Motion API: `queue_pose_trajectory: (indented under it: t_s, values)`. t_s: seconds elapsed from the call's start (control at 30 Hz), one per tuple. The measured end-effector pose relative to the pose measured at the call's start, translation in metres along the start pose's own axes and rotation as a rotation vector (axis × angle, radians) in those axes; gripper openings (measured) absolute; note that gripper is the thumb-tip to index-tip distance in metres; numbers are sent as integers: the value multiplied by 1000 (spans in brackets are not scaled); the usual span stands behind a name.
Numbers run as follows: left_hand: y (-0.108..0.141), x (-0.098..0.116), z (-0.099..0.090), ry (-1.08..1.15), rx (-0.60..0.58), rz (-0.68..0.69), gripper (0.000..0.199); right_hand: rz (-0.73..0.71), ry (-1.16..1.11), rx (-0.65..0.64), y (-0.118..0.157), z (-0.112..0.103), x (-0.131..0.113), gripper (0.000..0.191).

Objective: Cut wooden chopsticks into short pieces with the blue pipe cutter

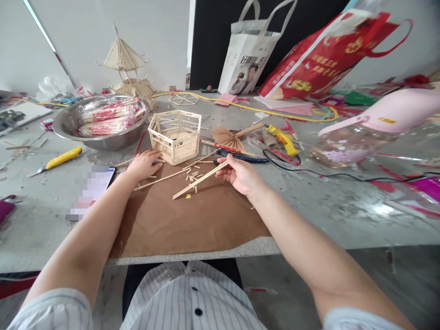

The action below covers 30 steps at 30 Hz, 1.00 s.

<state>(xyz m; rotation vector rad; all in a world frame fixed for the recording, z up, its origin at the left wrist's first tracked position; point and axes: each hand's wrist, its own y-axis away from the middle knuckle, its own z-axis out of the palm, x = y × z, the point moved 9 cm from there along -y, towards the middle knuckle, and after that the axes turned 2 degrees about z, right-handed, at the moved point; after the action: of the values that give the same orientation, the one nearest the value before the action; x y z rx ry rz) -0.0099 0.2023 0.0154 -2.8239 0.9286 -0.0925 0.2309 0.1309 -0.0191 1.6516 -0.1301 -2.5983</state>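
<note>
My right hand pinches a pair of thin wooden sticks, which slant down to the left over the brown mat. My left hand lies with its fingers stretched out at the near left corner of a six-sided stick frame. Whether its fingertips touch the frame I cannot tell. Between my hands, several short cut stick pieces are scattered on the mat. A longer stick lies slantwise beside them, and a small yellow scrap is in front.
Left are a metal bowl of wrapped stick bundles, a yellow utility knife and a phone. A stick pavilion model stands behind. To the right are blue-handled pliers, a yellow glue gun, its cord and a pink-lidded bottle.
</note>
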Motion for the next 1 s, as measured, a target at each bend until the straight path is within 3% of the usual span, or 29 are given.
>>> queue_pose_trajectory:
  t_s: [0.2,0.37,0.43,0.53,0.7,0.83,0.93,1.0]
  values:
    - [0,-3,-4,-51,27,-60,41,44,-40,21,0,-1,5,19]
    - [3,4,-34,-114,151,-158,32,97,-46,8,2,3,11,14]
    - [6,14,-48,-134,173,-197,32,123,-32,7,3,5,14,14]
    - [7,45,-57,-102,144,-112,30,148,-22,-15,4,9,19,13]
    - [10,89,-38,1,-33,50,35,142,-16,-23,4,10,21,12]
    - [12,95,-16,-20,-155,58,37,122,26,29,5,7,18,30]
    - [12,94,-7,-54,-182,68,33,99,79,56,7,6,13,48]
    - [12,91,-3,-71,-182,48,30,95,104,48,8,7,11,50]
